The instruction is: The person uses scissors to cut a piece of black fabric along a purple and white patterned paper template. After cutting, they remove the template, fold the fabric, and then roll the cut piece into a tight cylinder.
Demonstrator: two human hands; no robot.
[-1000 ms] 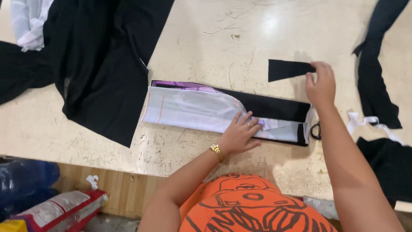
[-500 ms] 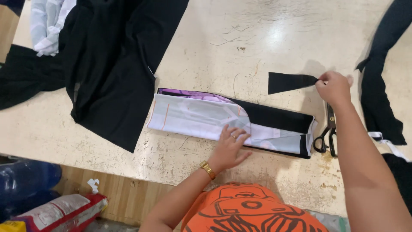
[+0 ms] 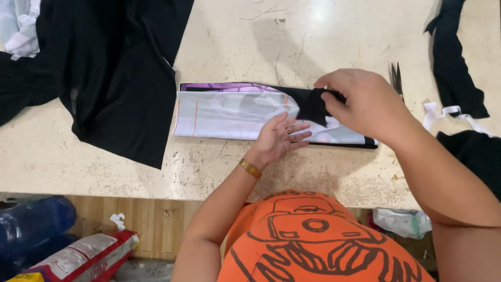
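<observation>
I see the left hand (image 3: 279, 140) flat w/ fingers spread, pressing on the folded white-and-black fabric panel (image 3: 235, 114) lying on the beige table (image 3: 219, 47). Right hand (image 3: 365, 104) is above the panel's right end, fingers pinched on a small black fabric piece (image 3: 312, 104). Scissors (image 3: 396, 81) lie just behind the right hand; black garment (image 3: 120, 78) at left.

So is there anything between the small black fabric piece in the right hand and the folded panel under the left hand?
Nothing visible. The right hand holds the small black fabric piece directly over the folded white and black panel, which the left hand presses flat. The scissors lie off to the side, behind the right hand.
</observation>
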